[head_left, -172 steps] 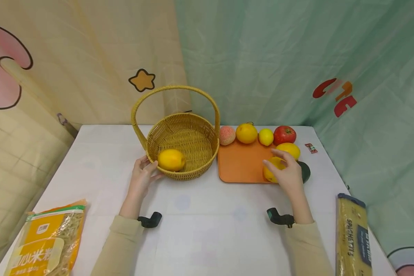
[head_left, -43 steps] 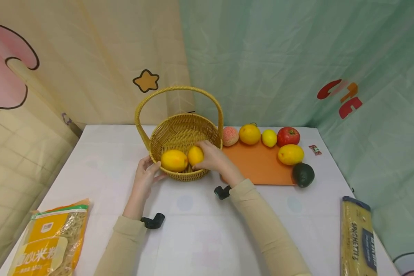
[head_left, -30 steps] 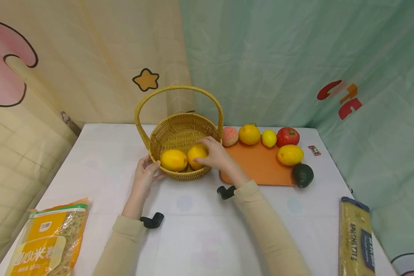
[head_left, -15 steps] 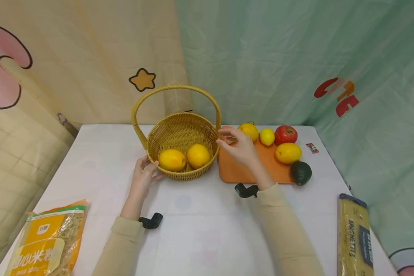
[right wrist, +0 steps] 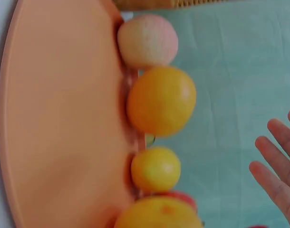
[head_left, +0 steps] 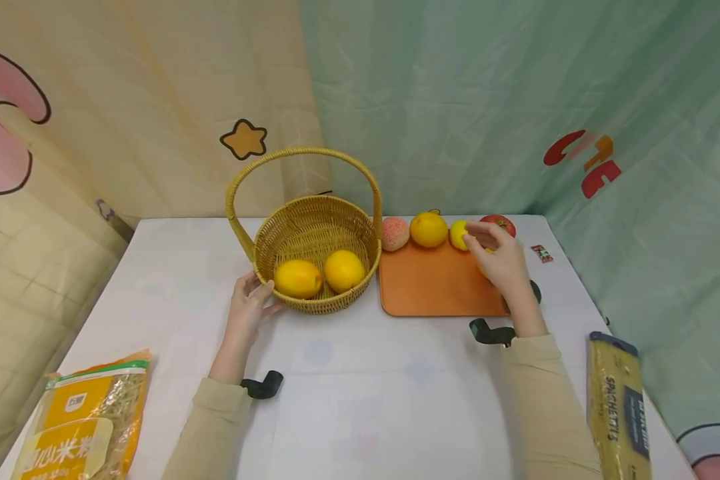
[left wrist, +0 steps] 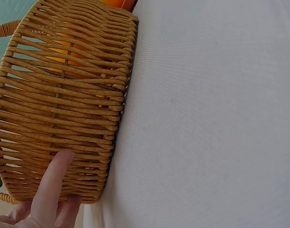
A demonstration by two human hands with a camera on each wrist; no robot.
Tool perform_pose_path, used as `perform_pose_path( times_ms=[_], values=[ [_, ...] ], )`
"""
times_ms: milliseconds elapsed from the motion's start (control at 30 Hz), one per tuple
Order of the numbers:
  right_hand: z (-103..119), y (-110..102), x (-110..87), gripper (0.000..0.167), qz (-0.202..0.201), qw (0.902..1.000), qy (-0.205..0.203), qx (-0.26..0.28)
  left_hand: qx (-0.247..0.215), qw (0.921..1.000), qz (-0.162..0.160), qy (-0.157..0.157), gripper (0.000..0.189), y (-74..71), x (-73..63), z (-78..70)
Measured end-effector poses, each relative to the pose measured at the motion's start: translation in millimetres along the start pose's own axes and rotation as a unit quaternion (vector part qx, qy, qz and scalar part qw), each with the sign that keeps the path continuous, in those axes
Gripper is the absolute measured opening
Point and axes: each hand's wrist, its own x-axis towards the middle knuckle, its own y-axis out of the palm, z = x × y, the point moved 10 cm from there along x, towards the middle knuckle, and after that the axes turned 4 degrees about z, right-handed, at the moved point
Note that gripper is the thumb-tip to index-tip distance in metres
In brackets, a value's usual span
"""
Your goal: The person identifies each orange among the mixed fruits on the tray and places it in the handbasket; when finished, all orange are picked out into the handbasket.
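A woven basket (head_left: 318, 230) with a tall hoop handle stands left of centre. Inside lie a yellow mango-like fruit (head_left: 298, 279) and a rounder orange-yellow fruit (head_left: 345, 271). My left hand (head_left: 247, 310) holds the basket's near left side, thumb at the rim; the left wrist view shows its fingers (left wrist: 52, 190) against the outer wicker. Fingers spread and holding nothing, my right hand (head_left: 501, 260) hovers over the right part of an orange tray (head_left: 423, 287). It partly hides a lemon (head_left: 459, 235), a red apple (head_left: 499, 224), another yellow fruit (right wrist: 159, 213) and a dark green avocado (head_left: 537, 291).
A pink peach (head_left: 395, 233) and an orange-yellow fruit (head_left: 429, 229) line the tray's back edge. One small red wrapped candy (head_left: 542, 253) lies at far right. A noodle bag (head_left: 84, 417) and a spaghetti pack (head_left: 619, 407) flank the table's front; curtains stand behind.
My right hand put the round orange-yellow fruit from the tray into the basket and let go. It then moved right, back over the tray. My left hand stays at the basket.
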Motion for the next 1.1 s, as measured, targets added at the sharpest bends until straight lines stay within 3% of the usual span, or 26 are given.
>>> perform_pose_path(
  times_ms=[233,433,833,1100],
  values=[
    [-43.8,-36.9,-3.8,0.056,-0.046,0.9968,0.065,-0.003,0.003,1.0000,-0.002,0.002,0.062,-0.8,-0.7,0.4],
    [-70.3,-44.2,-3.0,0.068,-0.033,0.9916,0.123,-0.020,0.008,1.0000,-0.003,0.002,0.063,-0.7,-0.6,0.4],
    [-110.1,-31.0,0.8,0.095,0.055,0.9712,0.220,-0.073,0.005,1.0000,-0.002,0.002,0.063,-0.5,1.1,2.4],
    [-119.6,-18.5,3.2,0.105,0.126,0.9581,0.230,-0.115,-0.001,1.0000,0.001,0.005,0.063,-1.1,0.9,2.3]
  ],
)
